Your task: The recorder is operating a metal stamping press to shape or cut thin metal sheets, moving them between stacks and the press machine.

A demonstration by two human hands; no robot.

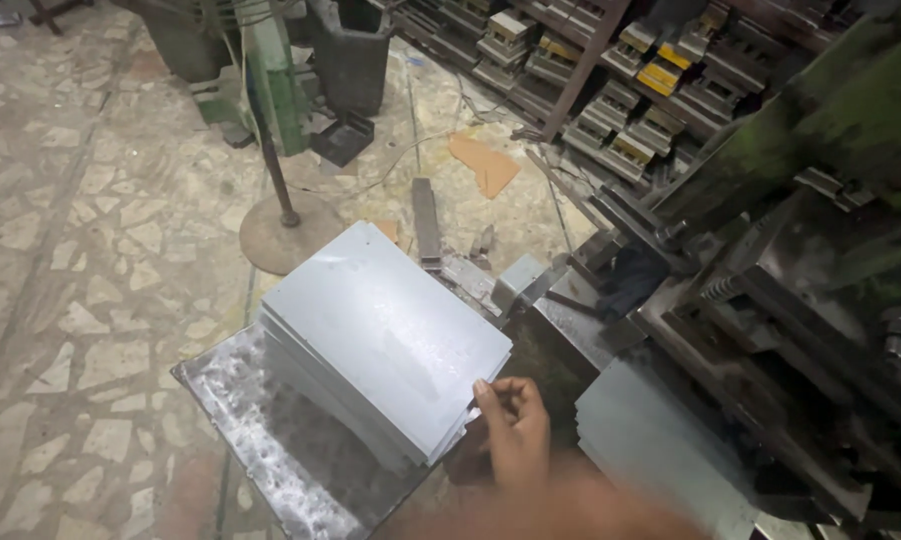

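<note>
- One hand [512, 430] shows, entering from the bottom edge of the head view; which hand it is cannot be told for sure.
- It is bare: no glove, no ring, no band on the part in view.
- The fingers [490, 400] are bare as well; a short, pale nail shows at one tip.
- The forearm [570, 505] behind it is bare too, with no sleeve or cuff reaching the wrist.
- No watch or strap shows at the wrist.
- The forearm is blurred, so finer marks on it cannot be told.
- No other part of the person's body or clothing is in view.
</note>
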